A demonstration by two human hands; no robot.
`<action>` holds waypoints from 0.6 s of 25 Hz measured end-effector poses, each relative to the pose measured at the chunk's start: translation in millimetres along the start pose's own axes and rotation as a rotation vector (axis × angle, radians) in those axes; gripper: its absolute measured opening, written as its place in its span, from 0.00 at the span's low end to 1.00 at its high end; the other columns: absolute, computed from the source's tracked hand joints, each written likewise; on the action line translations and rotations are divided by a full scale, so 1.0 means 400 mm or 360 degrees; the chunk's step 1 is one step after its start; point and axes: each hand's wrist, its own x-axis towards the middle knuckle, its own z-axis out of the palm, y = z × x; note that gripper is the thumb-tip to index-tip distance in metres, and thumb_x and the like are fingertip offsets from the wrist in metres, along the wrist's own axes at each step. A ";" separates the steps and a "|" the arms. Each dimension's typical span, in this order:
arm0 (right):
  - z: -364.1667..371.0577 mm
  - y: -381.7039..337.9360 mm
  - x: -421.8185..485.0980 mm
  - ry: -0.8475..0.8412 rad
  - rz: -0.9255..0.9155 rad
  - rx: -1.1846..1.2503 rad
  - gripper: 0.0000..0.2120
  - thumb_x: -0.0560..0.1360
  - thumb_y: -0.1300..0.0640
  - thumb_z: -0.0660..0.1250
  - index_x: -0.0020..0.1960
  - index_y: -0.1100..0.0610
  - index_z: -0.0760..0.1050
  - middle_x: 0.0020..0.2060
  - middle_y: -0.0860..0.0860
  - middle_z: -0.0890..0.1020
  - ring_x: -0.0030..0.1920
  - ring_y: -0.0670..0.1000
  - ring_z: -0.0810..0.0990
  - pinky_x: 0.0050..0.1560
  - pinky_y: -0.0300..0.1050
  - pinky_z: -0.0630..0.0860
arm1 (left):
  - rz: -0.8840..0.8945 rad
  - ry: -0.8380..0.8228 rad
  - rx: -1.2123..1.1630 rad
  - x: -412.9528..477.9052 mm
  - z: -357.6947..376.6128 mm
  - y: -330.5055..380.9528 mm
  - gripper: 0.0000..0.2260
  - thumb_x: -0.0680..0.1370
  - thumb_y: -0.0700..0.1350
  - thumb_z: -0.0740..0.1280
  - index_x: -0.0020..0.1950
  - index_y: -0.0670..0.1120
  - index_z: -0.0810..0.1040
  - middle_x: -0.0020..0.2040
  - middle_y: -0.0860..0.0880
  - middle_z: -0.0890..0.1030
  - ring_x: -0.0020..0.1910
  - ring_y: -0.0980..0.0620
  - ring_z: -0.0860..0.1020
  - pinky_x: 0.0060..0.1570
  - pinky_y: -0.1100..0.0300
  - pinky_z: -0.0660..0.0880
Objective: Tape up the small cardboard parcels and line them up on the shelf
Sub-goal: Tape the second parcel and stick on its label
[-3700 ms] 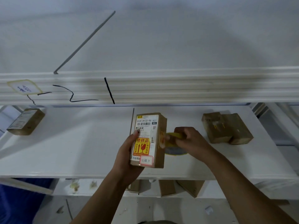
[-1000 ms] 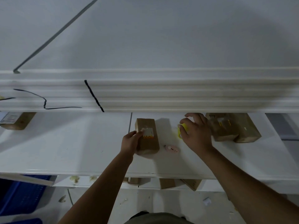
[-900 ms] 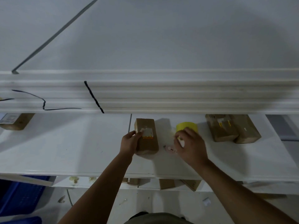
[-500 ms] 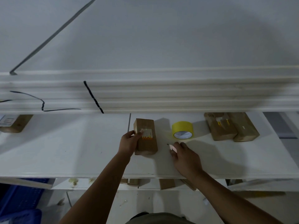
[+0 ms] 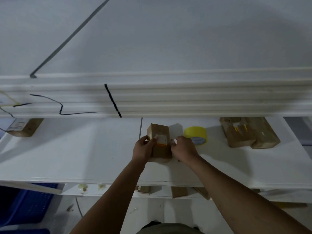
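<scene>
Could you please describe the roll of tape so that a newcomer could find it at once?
Look at the white shelf, between the held parcel and the paired parcels. The tape roll lies flat there: the only round, yellow thing among brown boxes.

Dim, bluish light fell from above and behind, throwing a broad soft shadow across the far wall [image 5: 236, 39] and dark arm shadows on the white shelf [image 5: 67, 152]. Wide-angle distortion bowed the upper shelf edge [image 5: 185, 98] (slightly blurred); corners darkened.
</scene>
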 end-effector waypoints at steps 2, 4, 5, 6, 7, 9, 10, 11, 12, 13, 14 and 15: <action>-0.022 0.016 0.008 -0.0208 0.0094 -0.0054 0.08 0.79 0.60 0.65 0.41 0.60 0.73 0.35 0.59 0.80 0.31 0.59 0.85 0.25 0.45 0.79 | 0.0023 0.0084 0.0024 0.000 0.012 -0.006 0.13 0.80 0.58 0.72 0.58 0.50 0.83 0.52 0.46 0.87 0.49 0.46 0.86 0.52 0.44 0.86; -0.047 0.033 0.006 -0.0361 0.0160 -0.0118 0.08 0.79 0.59 0.66 0.42 0.58 0.75 0.34 0.55 0.80 0.31 0.54 0.84 0.27 0.40 0.77 | 0.0023 0.0189 -0.0091 0.001 0.013 -0.007 0.13 0.82 0.57 0.70 0.62 0.50 0.81 0.54 0.45 0.87 0.51 0.45 0.86 0.51 0.45 0.86; -0.053 0.048 0.010 -0.0443 0.0135 -0.0216 0.06 0.79 0.59 0.67 0.45 0.59 0.77 0.36 0.55 0.81 0.34 0.55 0.85 0.30 0.40 0.78 | 0.0014 0.0215 -0.0180 0.003 0.007 -0.003 0.15 0.82 0.55 0.70 0.64 0.48 0.82 0.54 0.44 0.87 0.51 0.44 0.86 0.48 0.46 0.86; -0.055 0.057 0.008 -0.0494 0.0059 -0.0349 0.06 0.80 0.58 0.67 0.48 0.61 0.80 0.39 0.57 0.83 0.39 0.58 0.87 0.34 0.41 0.79 | 0.0005 0.0210 -0.0257 0.004 -0.003 0.001 0.16 0.82 0.54 0.71 0.64 0.47 0.83 0.54 0.44 0.87 0.51 0.43 0.87 0.45 0.48 0.86; -0.053 0.067 0.005 -0.0514 -0.0037 -0.0569 0.09 0.80 0.54 0.68 0.49 0.61 0.80 0.41 0.59 0.85 0.44 0.60 0.87 0.37 0.42 0.78 | 0.0004 0.0176 -0.0320 0.003 -0.015 0.005 0.15 0.82 0.53 0.71 0.64 0.46 0.84 0.53 0.43 0.88 0.51 0.43 0.87 0.43 0.50 0.86; -0.053 0.077 -0.015 -0.0345 -0.0107 -0.0737 0.17 0.79 0.44 0.68 0.49 0.59 0.79 0.46 0.59 0.85 0.50 0.62 0.86 0.41 0.45 0.75 | 0.0010 0.0072 -0.0416 -0.009 -0.040 0.018 0.15 0.82 0.53 0.72 0.64 0.47 0.85 0.52 0.43 0.88 0.53 0.42 0.87 0.45 0.49 0.86; -0.054 0.083 -0.027 -0.0237 -0.0100 -0.0740 0.19 0.78 0.41 0.69 0.53 0.58 0.78 0.50 0.58 0.84 0.53 0.62 0.85 0.43 0.46 0.74 | 0.0008 0.0017 -0.0447 -0.018 -0.050 0.026 0.15 0.82 0.53 0.71 0.64 0.47 0.85 0.52 0.44 0.88 0.54 0.42 0.86 0.45 0.49 0.85; -0.057 0.086 -0.035 -0.0121 -0.0126 -0.0774 0.20 0.78 0.39 0.68 0.56 0.56 0.77 0.53 0.56 0.83 0.55 0.62 0.84 0.45 0.46 0.73 | 0.0009 -0.0042 -0.0462 -0.029 -0.060 0.033 0.14 0.82 0.53 0.71 0.64 0.48 0.86 0.52 0.45 0.88 0.55 0.43 0.86 0.46 0.49 0.85; -0.059 0.085 -0.048 0.0008 -0.0133 -0.0713 0.19 0.78 0.39 0.67 0.57 0.54 0.75 0.54 0.55 0.83 0.55 0.61 0.83 0.44 0.47 0.73 | 0.0022 -0.0102 -0.0464 -0.039 -0.069 0.037 0.13 0.82 0.53 0.71 0.62 0.49 0.86 0.52 0.45 0.88 0.55 0.44 0.86 0.46 0.49 0.85; -0.062 0.077 -0.060 0.0132 -0.0152 -0.0616 0.16 0.79 0.41 0.66 0.57 0.52 0.75 0.52 0.53 0.83 0.53 0.60 0.84 0.44 0.47 0.74 | 0.0042 -0.0154 -0.0462 -0.047 -0.075 0.038 0.12 0.82 0.53 0.71 0.62 0.50 0.87 0.53 0.44 0.88 0.55 0.44 0.86 0.47 0.48 0.85; -0.063 0.063 -0.073 0.0266 -0.0205 -0.0345 0.12 0.80 0.43 0.66 0.56 0.51 0.75 0.48 0.51 0.84 0.50 0.57 0.85 0.43 0.48 0.78 | 0.0063 -0.0193 -0.0457 -0.056 -0.080 0.039 0.12 0.82 0.54 0.71 0.61 0.50 0.87 0.54 0.43 0.87 0.55 0.44 0.86 0.49 0.45 0.85; -0.063 0.047 -0.080 0.0342 -0.0233 0.0075 0.09 0.81 0.46 0.67 0.56 0.50 0.77 0.46 0.49 0.84 0.46 0.54 0.85 0.42 0.52 0.82 | 0.0086 -0.0217 -0.0444 -0.066 -0.083 0.042 0.13 0.82 0.55 0.71 0.62 0.51 0.86 0.55 0.43 0.87 0.55 0.44 0.86 0.51 0.43 0.85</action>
